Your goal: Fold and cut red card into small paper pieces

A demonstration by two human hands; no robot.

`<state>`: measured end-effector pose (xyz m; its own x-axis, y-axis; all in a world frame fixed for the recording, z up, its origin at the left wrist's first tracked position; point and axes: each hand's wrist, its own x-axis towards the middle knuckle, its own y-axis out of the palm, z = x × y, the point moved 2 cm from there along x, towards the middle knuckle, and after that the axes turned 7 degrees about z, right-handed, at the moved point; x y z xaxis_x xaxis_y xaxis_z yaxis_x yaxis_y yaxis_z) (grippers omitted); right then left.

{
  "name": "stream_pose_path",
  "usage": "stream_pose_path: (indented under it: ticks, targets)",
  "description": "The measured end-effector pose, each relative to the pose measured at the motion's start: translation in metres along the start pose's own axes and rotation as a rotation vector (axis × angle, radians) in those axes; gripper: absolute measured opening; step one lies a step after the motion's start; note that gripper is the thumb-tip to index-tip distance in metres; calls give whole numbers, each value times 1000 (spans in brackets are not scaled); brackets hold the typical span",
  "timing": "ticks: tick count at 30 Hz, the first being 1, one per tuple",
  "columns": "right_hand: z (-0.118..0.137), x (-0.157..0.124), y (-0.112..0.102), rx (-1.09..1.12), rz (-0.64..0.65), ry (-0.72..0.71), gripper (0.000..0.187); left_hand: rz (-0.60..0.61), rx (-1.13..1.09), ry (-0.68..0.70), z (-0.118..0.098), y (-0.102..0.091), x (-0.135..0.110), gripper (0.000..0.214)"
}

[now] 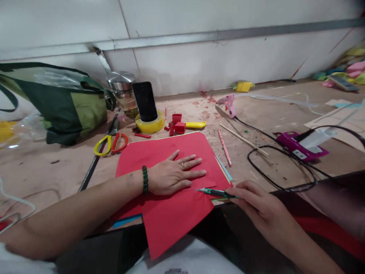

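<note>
My left hand (178, 173) lies flat on a sheet of red paper (171, 148), fingers stretched out to the right. My right hand (256, 203) grips a green utility knife (218, 192), its blade pointing left at the paper just below my left fingers. Along the blade the paper is slit, and a loose red flap (176, 224) hangs over the table's front edge toward me. Blue and pale sheets show under the red one at its right side and front. A pink pencil (225, 147) rests to the right of the paper.
Scissors (111, 144), a tape roll (151, 122) holding up a phone (145, 101), small red paper boxes (179, 127) and a yellow cutter (195, 125) lie behind the paper. Rightward are a pink glue gun (228, 104), a wooden stick (242, 139) and a purple power strip (302, 146). A green bag (62, 110) stands left.
</note>
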<state>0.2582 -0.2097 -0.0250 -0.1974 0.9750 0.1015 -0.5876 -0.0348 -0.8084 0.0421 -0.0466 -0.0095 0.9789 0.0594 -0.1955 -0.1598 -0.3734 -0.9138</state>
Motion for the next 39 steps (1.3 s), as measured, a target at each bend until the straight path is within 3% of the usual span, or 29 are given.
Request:
stream_pose_path:
  ticks: [12,19,28,39]
  targets:
    - [-15,-4,-18,-108,-36,6,24,37,-22,-52,-10,-9,17,50]
    - [-14,-2,-8,-102,-15,0,24,27,90,-16,9,-7,9,50]
    - [-8,1,-10,-46,71,-53,26,18,70,-21,9,-5,10,49]
    - [-8,1,-9,6,65,-39,24,17,52,-19,9,-4,9,50]
